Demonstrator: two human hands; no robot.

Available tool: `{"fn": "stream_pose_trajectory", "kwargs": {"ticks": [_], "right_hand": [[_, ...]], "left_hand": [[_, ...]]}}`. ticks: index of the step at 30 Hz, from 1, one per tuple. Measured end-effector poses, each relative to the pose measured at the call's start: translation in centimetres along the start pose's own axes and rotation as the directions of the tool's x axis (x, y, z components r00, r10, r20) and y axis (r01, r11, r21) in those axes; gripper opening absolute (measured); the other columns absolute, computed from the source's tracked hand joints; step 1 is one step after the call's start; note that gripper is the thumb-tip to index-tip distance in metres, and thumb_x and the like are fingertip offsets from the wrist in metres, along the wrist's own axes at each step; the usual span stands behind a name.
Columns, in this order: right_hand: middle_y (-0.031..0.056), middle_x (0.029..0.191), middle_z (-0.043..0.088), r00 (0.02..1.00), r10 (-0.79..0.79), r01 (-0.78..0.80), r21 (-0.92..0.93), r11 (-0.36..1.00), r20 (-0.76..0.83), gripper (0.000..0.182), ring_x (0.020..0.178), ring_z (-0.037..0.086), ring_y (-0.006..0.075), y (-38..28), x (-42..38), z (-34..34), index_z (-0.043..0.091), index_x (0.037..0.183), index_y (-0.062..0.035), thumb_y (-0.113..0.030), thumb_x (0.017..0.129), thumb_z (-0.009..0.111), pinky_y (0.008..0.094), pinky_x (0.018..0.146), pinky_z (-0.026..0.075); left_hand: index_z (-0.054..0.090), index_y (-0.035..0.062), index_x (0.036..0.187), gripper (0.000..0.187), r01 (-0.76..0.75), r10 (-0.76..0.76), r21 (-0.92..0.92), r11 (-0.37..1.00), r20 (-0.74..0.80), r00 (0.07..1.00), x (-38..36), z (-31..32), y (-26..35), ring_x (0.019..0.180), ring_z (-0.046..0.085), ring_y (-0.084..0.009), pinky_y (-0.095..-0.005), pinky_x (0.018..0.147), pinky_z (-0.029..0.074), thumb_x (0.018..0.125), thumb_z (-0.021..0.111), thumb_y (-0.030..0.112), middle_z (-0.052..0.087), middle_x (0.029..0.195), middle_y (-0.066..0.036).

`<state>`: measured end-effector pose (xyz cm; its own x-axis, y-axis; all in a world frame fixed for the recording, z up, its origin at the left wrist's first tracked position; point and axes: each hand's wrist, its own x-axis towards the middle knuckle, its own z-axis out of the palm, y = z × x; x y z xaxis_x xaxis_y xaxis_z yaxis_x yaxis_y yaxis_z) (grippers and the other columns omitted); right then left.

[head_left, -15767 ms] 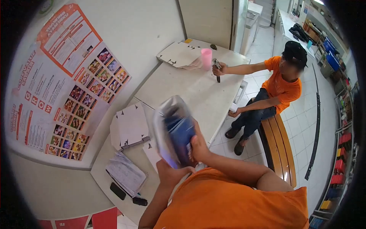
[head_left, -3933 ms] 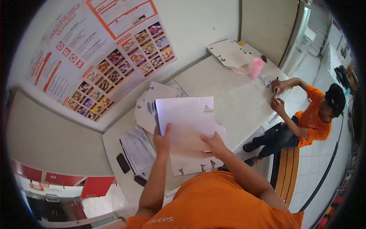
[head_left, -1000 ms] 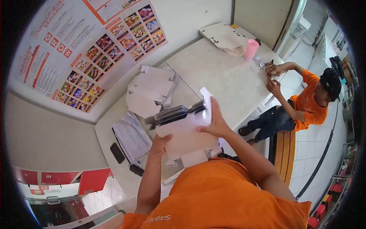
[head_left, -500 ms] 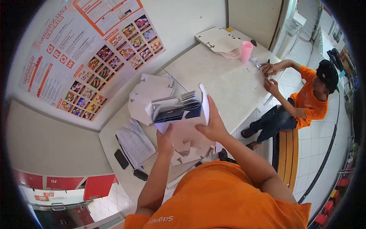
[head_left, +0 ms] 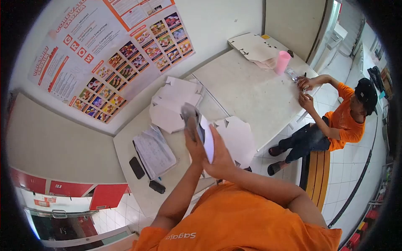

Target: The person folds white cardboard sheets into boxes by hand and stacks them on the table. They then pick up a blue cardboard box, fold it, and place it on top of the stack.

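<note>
Both hands hold a white box (head_left: pixel 207 139) with dark contents, now seen narrow side on above the near part of the table. My left hand (head_left: pixel 193 140) grips its left side, its fingers blurred by motion. Around the right side and bottom of the box is my right hand (head_left: pixel 220 161). Flat white cardboard pieces lie beneath and beside it: one stack (head_left: pixel 173 102) behind on the left, another piece (head_left: pixel 235 140) to the right.
Left on the table (head_left: pixel 247 90) lie papers (head_left: pixel 155 152), a black phone (head_left: pixel 136 167) and a small black object (head_left: pixel 157 187). A pink cup (head_left: pixel 282 62) and more cardboard (head_left: pixel 255 47) stand farther back. A person in orange (head_left: pixel 347 117) sits at the right.
The box has turned from its wide side to a narrow upright view, and my hands have come closer together around it. The camera view has shifted slightly.
</note>
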<state>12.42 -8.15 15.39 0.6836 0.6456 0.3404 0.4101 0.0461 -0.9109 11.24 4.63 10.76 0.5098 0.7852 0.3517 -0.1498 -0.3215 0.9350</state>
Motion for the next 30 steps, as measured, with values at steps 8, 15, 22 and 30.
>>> {"fn": "stream_pose_trajectory", "kwargs": {"ticks": [8,15,22,30], "right_hand": [[0.0237,0.153,0.032,0.983,-0.061,0.085,0.131,0.988,-0.174,0.096,0.135,0.04,0.0405,-1.3,8.0,-9.4,0.022,0.15,0.0024,-0.027,0.079,0.079,0.0462,0.111,0.034],[0.0239,0.115,0.065,0.944,0.278,-0.329,-0.439,0.836,-0.178,0.055,0.11,0.063,0.0367,13.3,2.0,-13.8,0.057,0.12,0.0049,-0.028,0.081,0.077,0.0415,0.095,0.048],[0.026,0.106,0.063,0.854,0.513,-0.429,-0.677,0.598,-0.088,0.054,0.096,0.063,0.0415,20.1,-5.4,-11.2,0.06,0.111,0.0073,-0.034,0.079,0.074,0.0468,0.088,0.051],[0.0269,0.107,0.06,0.798,0.555,-0.565,-0.612,0.553,-0.236,0.049,0.1,0.061,0.0413,18.9,-4.8,-9.6,0.057,0.101,0.0047,-0.036,0.079,0.074,0.0481,0.088,0.051]], "left_hand": [[0.042,-0.0057,0.14,0.079,0.415,-0.482,-0.358,0.836,-0.12,0.868,11.8,-6.1,-2.2,0.115,0.056,-0.0276,-0.0411,0.097,0.046,0.093,0.061,0.055,0.055,0.132,-0.017],[0.038,-0.0104,0.138,0.095,0.659,-0.509,0.251,0.709,-0.465,0.724,19.9,-15.7,-9.5,0.115,0.059,-0.0418,-0.0489,0.094,0.051,0.089,0.054,0.07,0.055,0.131,-0.027],[0.063,-0.0099,0.111,0.077,0.161,-0.697,0.892,0.423,0.207,0.687,0.2,-10.2,-8.3,0.115,0.057,-0.0434,-0.0482,0.096,0.046,0.083,0.063,0.062,0.06,0.115,-0.037],[0.063,-0.0122,0.107,0.067,0.156,-0.593,0.885,0.439,0.154,0.79,-3.2,-9.3,-9.9,0.109,0.057,-0.0461,-0.0494,0.095,0.046,0.079,0.07,0.048,0.062,0.107,-0.034]]}}
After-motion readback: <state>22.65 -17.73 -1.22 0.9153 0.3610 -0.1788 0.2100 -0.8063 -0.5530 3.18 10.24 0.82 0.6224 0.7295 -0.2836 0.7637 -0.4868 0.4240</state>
